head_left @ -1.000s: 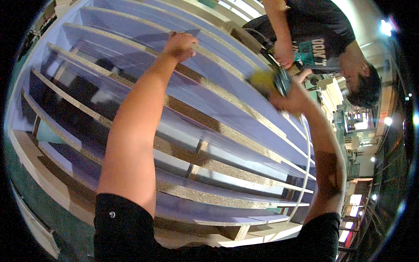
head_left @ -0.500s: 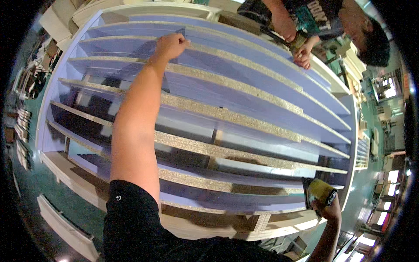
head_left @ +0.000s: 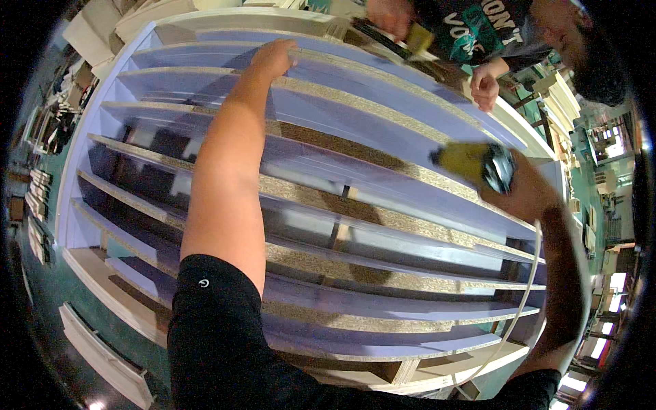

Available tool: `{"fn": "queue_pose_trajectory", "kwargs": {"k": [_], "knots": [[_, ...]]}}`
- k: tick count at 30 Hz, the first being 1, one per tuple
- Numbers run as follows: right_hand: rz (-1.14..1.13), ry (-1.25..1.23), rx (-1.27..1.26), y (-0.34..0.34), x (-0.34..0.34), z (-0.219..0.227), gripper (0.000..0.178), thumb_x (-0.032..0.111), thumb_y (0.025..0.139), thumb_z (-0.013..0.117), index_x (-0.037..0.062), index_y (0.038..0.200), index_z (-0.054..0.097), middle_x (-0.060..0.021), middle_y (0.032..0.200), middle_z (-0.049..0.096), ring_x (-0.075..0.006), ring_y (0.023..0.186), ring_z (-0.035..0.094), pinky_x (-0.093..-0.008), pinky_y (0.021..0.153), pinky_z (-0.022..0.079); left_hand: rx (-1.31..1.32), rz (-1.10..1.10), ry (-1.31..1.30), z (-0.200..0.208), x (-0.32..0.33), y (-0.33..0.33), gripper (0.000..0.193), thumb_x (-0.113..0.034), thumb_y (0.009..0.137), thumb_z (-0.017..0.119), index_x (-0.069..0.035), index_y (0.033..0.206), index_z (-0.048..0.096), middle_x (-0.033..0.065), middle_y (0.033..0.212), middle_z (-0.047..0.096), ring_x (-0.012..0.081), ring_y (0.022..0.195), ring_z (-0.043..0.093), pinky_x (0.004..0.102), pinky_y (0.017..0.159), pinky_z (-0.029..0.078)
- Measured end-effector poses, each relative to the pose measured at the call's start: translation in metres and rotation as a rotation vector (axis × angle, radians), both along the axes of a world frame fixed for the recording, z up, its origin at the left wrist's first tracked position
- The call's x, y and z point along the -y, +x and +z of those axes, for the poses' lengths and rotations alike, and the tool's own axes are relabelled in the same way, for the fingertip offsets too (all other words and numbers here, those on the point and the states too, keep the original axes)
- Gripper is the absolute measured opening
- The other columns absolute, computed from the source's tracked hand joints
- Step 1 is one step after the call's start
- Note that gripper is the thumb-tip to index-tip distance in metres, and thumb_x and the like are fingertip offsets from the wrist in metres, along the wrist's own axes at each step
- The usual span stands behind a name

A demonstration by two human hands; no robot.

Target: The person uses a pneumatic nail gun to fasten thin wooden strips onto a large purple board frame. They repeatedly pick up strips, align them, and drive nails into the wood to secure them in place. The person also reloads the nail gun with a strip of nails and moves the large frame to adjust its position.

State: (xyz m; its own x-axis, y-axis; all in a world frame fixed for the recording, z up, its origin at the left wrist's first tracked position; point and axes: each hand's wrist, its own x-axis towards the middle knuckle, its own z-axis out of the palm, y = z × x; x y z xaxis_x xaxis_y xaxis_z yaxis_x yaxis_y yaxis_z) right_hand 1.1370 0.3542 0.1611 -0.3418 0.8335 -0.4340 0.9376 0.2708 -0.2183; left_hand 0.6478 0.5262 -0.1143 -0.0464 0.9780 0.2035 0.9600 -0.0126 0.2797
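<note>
Below me lies a large frame of lilac-faced boards with raw chipboard edges, several running across side by side. My left hand (head_left: 275, 59), arm stretched out, is closed over the edge of a chipboard board (head_left: 342, 67) toward the far side. In my right hand (head_left: 518, 183) is a yellow and black nail gun (head_left: 468, 162), blurred by motion, above the right part of the boards. A pale air hose (head_left: 525, 301) hangs beside that forearm down to the near edge. The gun's nose does not show clearly.
Across the frame stands a person in a dark printed shirt (head_left: 471, 34), one hand on a blurred yellow tool (head_left: 418, 39), the other hand (head_left: 485, 89) near the far edge. Pale wooden rails (head_left: 437, 369) edge the frame. White boards (head_left: 106, 355) lie on the green floor at left.
My right hand has swung the nail gun up and away from me, from the near right corner to over the far boards. My left hand has shifted slightly farther away. The other person's tool has moved left.
</note>
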Motion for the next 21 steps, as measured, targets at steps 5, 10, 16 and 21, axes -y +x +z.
{"fn": "queue_pose_trajectory", "kwargs": {"k": [5, 10, 16, 21], "knots": [[0.440, 0.174, -0.059, -0.109, -0.094, -0.026, 0.062, 0.014, 0.075, 0.082, 0.0024, 0.130, 0.056, -0.0201, 0.113, 0.070, -0.0274, 0.098, 0.070, -0.0375, 0.086, 0.058, 0.059, -0.071, 0.023, -0.008, -0.013, -0.017, 0.055, -0.028, 0.089, 0.078, -0.020, 0.140, 0.060, 0.0169, 0.129, 0.068, 0.0363, 0.122, 0.063, 0.0548, 0.103, 0.050], [0.404, 0.147, -0.082, -0.209, -0.148, -0.061, 0.052, 0.016, 0.076, 0.078, -0.0044, 0.120, 0.059, -0.0140, 0.075, 0.071, -0.0249, 0.067, 0.069, -0.0394, 0.063, 0.055, 0.981, -0.010, 0.086, -0.075, -0.058, -0.095, 0.042, -0.038, 0.092, 0.067, -0.017, 0.129, 0.068, 0.0157, 0.132, 0.065, 0.0328, 0.116, 0.065, 0.0467, 0.104, 0.050], [0.309, -0.051, 0.218, -0.253, -0.236, -0.110, 0.046, 0.037, 0.090, 0.074, 0.0143, 0.130, 0.069, -0.0177, 0.162, 0.036, -0.0434, 0.138, 0.045, -0.0635, 0.099, 0.047, 0.058, 0.032, 0.170, -0.068, -0.053, -0.060, 0.025, -0.033, 0.093, 0.064, -0.013, 0.105, 0.071, 0.0146, 0.103, 0.071, 0.0334, 0.095, 0.070, 0.0481, 0.081, 0.055], [0.428, 0.069, -0.014, -0.226, -0.194, -0.110, 0.029, 0.010, 0.076, 0.076, -0.0007, 0.102, 0.070, -0.0099, 0.073, 0.070, -0.0185, 0.062, 0.066, -0.0347, 0.060, 0.054, 0.510, -0.009, 0.464, -0.038, -0.017, -0.020, 0.025, -0.032, 0.091, 0.066, -0.010, 0.101, 0.072, 0.0174, 0.098, 0.074, 0.0376, 0.093, 0.071, 0.0469, 0.083, 0.056]]}}
